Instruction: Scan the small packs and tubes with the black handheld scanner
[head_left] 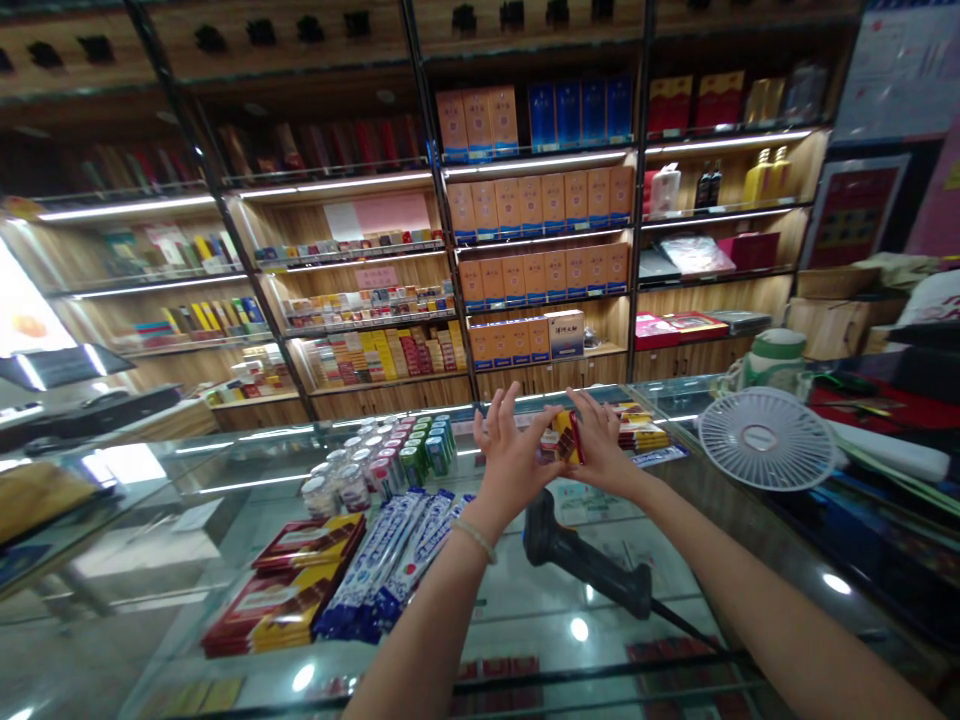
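Note:
A chocolate bar (pixel 568 440) in a yellow and red wrapper is held up between my two hands, above the glass counter. My left hand (pixel 512 447) pinches its left side with thumb and forefinger, the other fingers raised. At its right edge, my right hand (pixel 602 445) grips the wrapper. Just below the hands lies a black barcode scanner (pixel 585 565) with its cable running right. Beyond my right hand sits a pile of similar chocolate bars (pixel 646 436), partly hidden, beside a blue and white packet (pixel 660 456).
Left on the glass counter (pixel 517 620) are stacked chocolate bars (pixel 289 600), long blue-and-white packets (pixel 390 560) and rows of small candy containers (pixel 382 455). A white round fan (pixel 765 438) and a green-lidded jug (pixel 776 360) stand right. Stocked shelves (pixel 540 240) line the back.

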